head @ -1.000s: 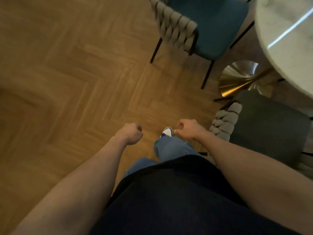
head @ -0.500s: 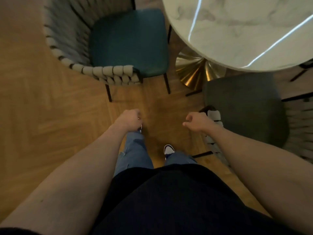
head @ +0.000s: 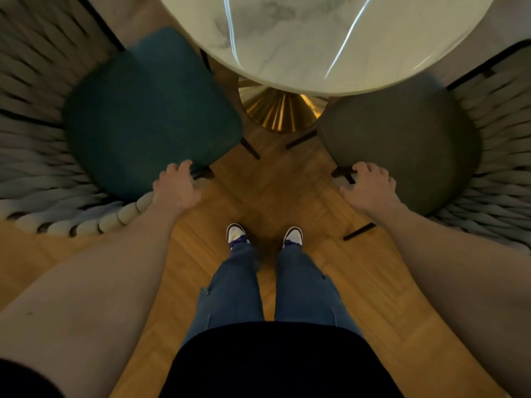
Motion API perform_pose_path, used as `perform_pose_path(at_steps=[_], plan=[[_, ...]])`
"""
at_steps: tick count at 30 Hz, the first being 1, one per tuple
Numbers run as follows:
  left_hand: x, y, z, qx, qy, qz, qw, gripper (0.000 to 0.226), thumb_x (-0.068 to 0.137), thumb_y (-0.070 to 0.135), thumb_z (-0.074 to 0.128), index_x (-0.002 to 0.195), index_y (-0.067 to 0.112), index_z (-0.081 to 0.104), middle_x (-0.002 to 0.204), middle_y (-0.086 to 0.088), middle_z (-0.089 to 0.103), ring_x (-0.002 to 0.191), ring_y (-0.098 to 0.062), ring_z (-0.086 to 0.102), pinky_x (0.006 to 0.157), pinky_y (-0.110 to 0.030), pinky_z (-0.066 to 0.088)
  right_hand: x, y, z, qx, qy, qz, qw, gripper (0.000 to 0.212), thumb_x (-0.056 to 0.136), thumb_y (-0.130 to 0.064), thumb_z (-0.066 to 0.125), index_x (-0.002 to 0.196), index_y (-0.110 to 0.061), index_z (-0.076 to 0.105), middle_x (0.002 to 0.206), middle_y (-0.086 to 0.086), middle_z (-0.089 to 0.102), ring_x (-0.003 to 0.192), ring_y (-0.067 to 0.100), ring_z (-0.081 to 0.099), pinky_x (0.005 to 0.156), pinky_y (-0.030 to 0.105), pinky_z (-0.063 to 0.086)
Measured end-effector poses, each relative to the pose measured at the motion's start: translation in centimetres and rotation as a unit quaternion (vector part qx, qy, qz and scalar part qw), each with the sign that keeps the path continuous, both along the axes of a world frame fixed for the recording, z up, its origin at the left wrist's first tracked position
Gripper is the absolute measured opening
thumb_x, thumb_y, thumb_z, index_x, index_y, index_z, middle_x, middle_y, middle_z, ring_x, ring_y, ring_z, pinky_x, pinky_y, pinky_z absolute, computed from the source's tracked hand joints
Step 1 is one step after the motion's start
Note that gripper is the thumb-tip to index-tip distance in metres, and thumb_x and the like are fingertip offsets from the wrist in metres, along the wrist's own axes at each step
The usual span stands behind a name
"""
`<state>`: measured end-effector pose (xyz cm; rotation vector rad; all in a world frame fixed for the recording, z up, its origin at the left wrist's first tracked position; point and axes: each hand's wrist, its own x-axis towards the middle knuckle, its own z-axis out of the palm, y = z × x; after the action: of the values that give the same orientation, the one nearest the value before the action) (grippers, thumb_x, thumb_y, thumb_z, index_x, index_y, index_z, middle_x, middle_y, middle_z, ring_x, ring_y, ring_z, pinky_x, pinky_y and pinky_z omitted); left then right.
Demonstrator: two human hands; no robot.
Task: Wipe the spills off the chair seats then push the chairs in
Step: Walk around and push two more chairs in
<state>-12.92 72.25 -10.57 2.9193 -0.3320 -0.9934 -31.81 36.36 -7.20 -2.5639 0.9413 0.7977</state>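
Observation:
A teal-seated chair (head: 149,110) with a grey woven backrest stands at the left, its seat partly under the table. A grey-seated chair (head: 402,133) with the same woven backrest stands at the right. My left hand (head: 176,186) grips the near end of the teal chair's backrest, fingers curled over the seat corner. My right hand (head: 369,189) holds the near corner of the grey chair, fingers curled over its edge and thumb spread. Both seats look blurred and I see no spill on them. Neither hand holds a cloth.
A round white marble table (head: 316,33) on a gold pedestal base (head: 280,112) fills the top centre. Black chair legs stick out onto the herringbone wood floor (head: 270,182). My feet in white and purple shoes (head: 237,235) stand between the two chairs.
The view has swung to face the table squarely. Both hands, loosely fisted in the air before, have spread apart and taken hold of the chairs on each side.

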Motion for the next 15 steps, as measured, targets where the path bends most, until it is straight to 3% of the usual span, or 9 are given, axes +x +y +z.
perform_pose_path(at_steps=[3, 8, 11, 15], plan=[[1.3, 0.1, -1.8, -0.003, 0.032, -0.017, 0.999, 0.063, 0.084, 0.038, 0.059, 0.141, 0.027, 0.036, 0.123, -0.011, 0.056, 0.109, -0.032, 0.055, 0.09, -0.047, 0.048, 0.0, -0.7, -1.2, 0.014, 0.007, -0.047, 0.999, 0.059, 0.094, -0.039, 0.055, 0.144, -0.013, 0.038, 0.147, 0.015, 0.043, 0.137, 0.039, 0.035, 0.115, 0.055, 0.031], [2.1, -0.4, -2.7, -0.012, 0.005, -0.07, 0.997, 0.032, 0.087, 0.039, 0.055, 0.118, 0.044, 0.058, 0.112, -0.002, 0.064, 0.094, -0.03, 0.06, 0.077, -0.041, 0.053, 0.5, -1.8, -3.0, 0.029, 0.006, -0.094, 0.995, 0.052, 0.096, -0.021, 0.05, 0.145, -0.012, 0.035, 0.142, 0.016, 0.046, 0.131, 0.04, 0.039, 0.109, 0.057, 0.036], [1.9, -1.3, -2.5, -0.014, -0.018, -0.119, 0.993, 0.021, 0.09, 0.026, 0.052, 0.095, 0.037, 0.07, 0.106, 0.001, 0.066, 0.086, -0.024, 0.059, 0.071, -0.038, 0.052, 1.2, -2.2, -3.0, 0.043, 0.016, -0.107, 0.993, 0.051, 0.094, -0.009, 0.053, 0.142, -0.012, 0.038, 0.137, 0.015, 0.049, 0.124, 0.038, 0.044, 0.104, 0.057, 0.041], [1.3, -3.0, -2.3, -0.038, -0.044, -0.141, 0.988, 0.023, 0.092, 0.022, 0.051, 0.091, 0.034, 0.07, 0.097, 0.005, 0.066, 0.075, -0.014, 0.053, 0.066, -0.033, 0.051, 1.0, -2.8, -3.0, 0.057, 0.005, -0.118, 0.991, 0.048, 0.094, -0.01, 0.052, 0.14, -0.014, 0.041, 0.129, 0.016, 0.053, 0.113, 0.035, 0.052, 0.096, 0.056, 0.048]])
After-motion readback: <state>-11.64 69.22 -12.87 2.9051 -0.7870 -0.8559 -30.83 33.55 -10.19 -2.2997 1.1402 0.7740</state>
